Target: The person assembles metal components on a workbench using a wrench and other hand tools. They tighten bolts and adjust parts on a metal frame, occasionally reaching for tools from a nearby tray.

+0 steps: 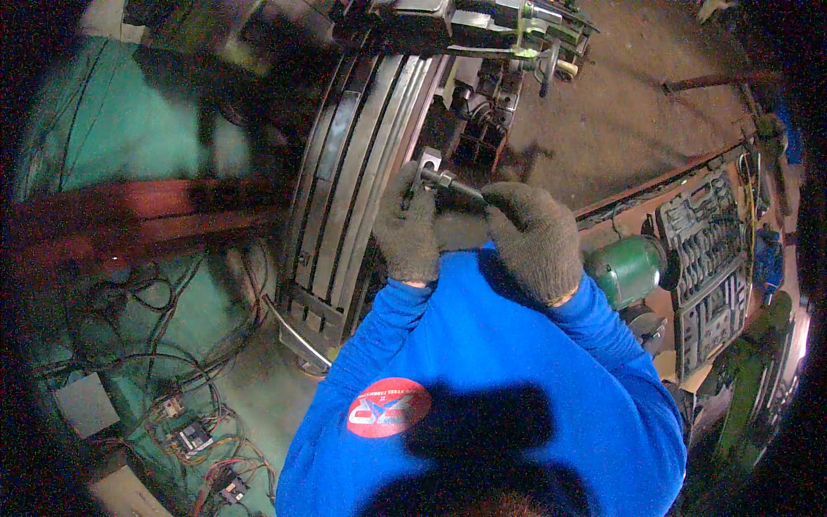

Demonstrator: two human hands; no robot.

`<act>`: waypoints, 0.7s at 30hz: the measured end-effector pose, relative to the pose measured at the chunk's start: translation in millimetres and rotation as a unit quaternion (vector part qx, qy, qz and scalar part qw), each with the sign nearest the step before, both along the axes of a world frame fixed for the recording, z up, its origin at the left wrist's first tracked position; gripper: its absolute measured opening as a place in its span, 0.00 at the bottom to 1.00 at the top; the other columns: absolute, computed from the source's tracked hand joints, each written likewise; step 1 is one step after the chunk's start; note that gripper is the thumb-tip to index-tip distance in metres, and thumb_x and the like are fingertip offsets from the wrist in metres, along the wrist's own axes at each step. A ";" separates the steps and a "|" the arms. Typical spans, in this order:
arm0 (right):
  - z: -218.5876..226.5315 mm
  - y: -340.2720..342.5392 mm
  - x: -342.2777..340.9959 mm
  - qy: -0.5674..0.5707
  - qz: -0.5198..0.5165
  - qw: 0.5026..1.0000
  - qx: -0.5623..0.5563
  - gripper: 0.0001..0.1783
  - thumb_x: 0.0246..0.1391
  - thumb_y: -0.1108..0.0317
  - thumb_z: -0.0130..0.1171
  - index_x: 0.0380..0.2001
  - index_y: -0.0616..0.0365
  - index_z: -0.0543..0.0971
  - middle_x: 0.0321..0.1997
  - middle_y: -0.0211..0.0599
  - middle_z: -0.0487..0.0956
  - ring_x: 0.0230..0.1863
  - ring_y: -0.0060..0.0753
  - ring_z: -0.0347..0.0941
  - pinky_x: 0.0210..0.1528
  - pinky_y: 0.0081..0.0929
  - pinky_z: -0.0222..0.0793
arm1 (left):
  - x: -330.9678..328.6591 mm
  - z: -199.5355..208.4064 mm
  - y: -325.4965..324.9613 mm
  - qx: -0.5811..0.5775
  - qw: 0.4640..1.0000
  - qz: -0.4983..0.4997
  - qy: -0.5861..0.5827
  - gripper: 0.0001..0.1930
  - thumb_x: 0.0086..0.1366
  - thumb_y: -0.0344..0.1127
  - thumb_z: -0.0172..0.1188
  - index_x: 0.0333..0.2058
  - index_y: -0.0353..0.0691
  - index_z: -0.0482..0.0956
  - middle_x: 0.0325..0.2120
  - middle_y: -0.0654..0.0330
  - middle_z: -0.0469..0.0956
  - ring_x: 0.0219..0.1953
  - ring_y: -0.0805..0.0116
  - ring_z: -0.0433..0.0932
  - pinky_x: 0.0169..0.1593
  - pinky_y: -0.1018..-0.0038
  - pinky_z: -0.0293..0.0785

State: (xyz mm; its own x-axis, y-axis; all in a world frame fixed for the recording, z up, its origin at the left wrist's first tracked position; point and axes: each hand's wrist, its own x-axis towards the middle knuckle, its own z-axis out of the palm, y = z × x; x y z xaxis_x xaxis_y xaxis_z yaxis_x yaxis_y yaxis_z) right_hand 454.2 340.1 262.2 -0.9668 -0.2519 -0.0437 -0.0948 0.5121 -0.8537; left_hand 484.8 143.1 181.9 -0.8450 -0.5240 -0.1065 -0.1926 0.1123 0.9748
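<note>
In front of my chest, my left hand (407,226), in a grey-brown knit glove, is closed around a small metal block (432,158) with a hole in its face. A dark steel rod with a stepped collar (455,184) runs from beside the block toward my right hand (536,234). That hand, gloved the same way, grips the rod's far end, its fingers curled over it. The exact kind of rod tool is not clear. Whether the rod sits in the block or only touches it is partly hidden by the left fingers.
A long slotted machine table (349,172) lies just left of my hands, under a machine head (431,21). On the right, a bench holds a green motor-like cylinder (627,269) and an open socket set case (708,258). Loose cables (177,353) cover the left side.
</note>
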 end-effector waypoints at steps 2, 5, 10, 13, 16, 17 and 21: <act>0.1 0.2 -3.4 0.013 0.015 0.999 0.028 0.14 0.61 0.66 0.69 0.49 0.55 0.90 0.45 0.50 0.89 0.46 0.55 0.88 0.50 0.45 0.84 | -2.6 -1.1 0.0 0.022 1.000 -0.004 -0.006 0.24 0.75 0.26 0.63 0.67 0.29 0.79 0.63 0.48 0.82 0.64 0.59 0.81 0.68 0.63 0.77; 3.3 -0.7 -3.3 0.034 0.033 0.997 0.056 0.14 0.61 0.65 0.69 0.49 0.53 0.90 0.46 0.49 0.89 0.47 0.57 0.87 0.50 0.47 0.83 | -1.0 -4.3 -1.0 0.032 0.999 -0.008 -0.012 0.23 0.75 0.26 0.63 0.67 0.30 0.79 0.63 0.49 0.83 0.64 0.60 0.81 0.68 0.63 0.76; -0.6 -1.4 -2.6 0.093 0.061 0.993 0.033 0.15 0.60 0.65 0.69 0.50 0.50 0.91 0.46 0.49 0.89 0.47 0.58 0.87 0.52 0.48 0.83 | 0.7 9.3 -6.3 -0.025 0.998 -0.044 -0.024 0.21 0.75 0.27 0.63 0.64 0.30 0.83 0.60 0.50 0.85 0.61 0.62 0.82 0.66 0.65 0.76; -10.2 1.3 -9.8 0.157 0.062 0.985 0.023 0.19 0.57 0.62 0.65 0.51 0.50 0.90 0.46 0.51 0.89 0.46 0.58 0.87 0.50 0.52 0.85 | -4.4 15.7 -4.0 0.040 0.998 -0.038 -0.016 0.19 0.75 0.29 0.64 0.61 0.32 0.85 0.57 0.52 0.87 0.59 0.63 0.83 0.64 0.65 0.78; -10.4 -1.0 -13.1 0.093 0.104 0.990 0.017 0.22 0.54 0.67 0.62 0.53 0.48 0.90 0.46 0.50 0.89 0.47 0.60 0.87 0.52 0.55 0.85 | -3.9 44.4 6.4 -0.071 0.991 -0.016 -0.111 0.18 0.76 0.34 0.67 0.60 0.33 0.86 0.53 0.53 0.88 0.54 0.64 0.84 0.60 0.65 0.80; -10.5 0.6 -17.7 0.145 0.126 0.981 -0.018 0.20 0.56 0.65 0.62 0.52 0.47 0.90 0.45 0.50 0.89 0.46 0.62 0.87 0.51 0.56 0.85 | -6.2 33.3 -0.3 0.012 0.998 -0.015 -0.067 0.17 0.75 0.37 0.69 0.57 0.34 0.88 0.49 0.55 0.88 0.50 0.65 0.85 0.56 0.66 0.81; -10.2 -7.2 -24.7 0.099 0.127 0.987 0.009 0.19 0.58 0.60 0.66 0.52 0.45 0.89 0.47 0.48 0.89 0.48 0.58 0.87 0.53 0.52 0.84 | -9.0 -22.4 -29.8 0.126 0.986 -0.110 0.015 0.15 0.73 0.34 0.68 0.51 0.30 0.83 0.44 0.54 0.86 0.45 0.64 0.85 0.49 0.68 0.84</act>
